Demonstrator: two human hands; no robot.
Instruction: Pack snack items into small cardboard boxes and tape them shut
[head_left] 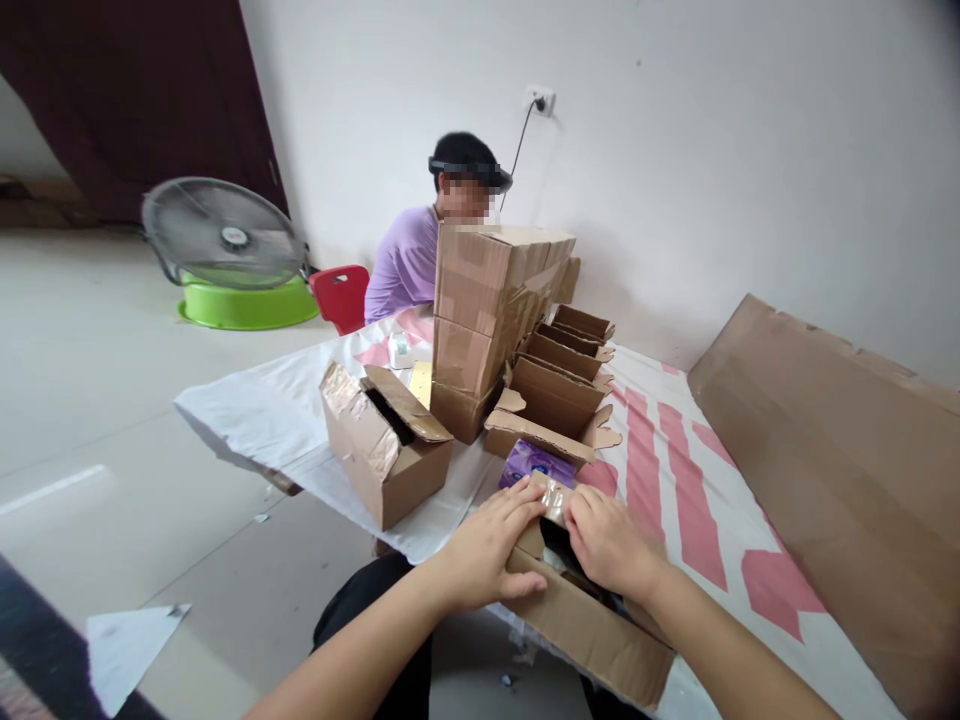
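A small cardboard box [600, 625] sits close to me at the table's near edge, its top partly gaping and the inside dark. My left hand [491, 550] lies over the box's far left corner, fingers stretched along a flap and thumb apart on the side. Shiny clear tape [555, 500] covers the far end between my hands. My right hand [611, 540] is closed, its curled fingers pinching the taped flap. Just beyond my fingertips is a purple packet [535, 462]. Another cardboard box [386, 440], with tape peeling on its flaps, stands to the left.
Stacked closed cartons [469, 300] rise mid-table, beside a row of open boxes [559, 395]. A person in a purple shirt [403, 255] sits behind the stack. A large cardboard sheet [840, 470] leans at right. A fan [225, 235] and red chair [341, 298] stand left.
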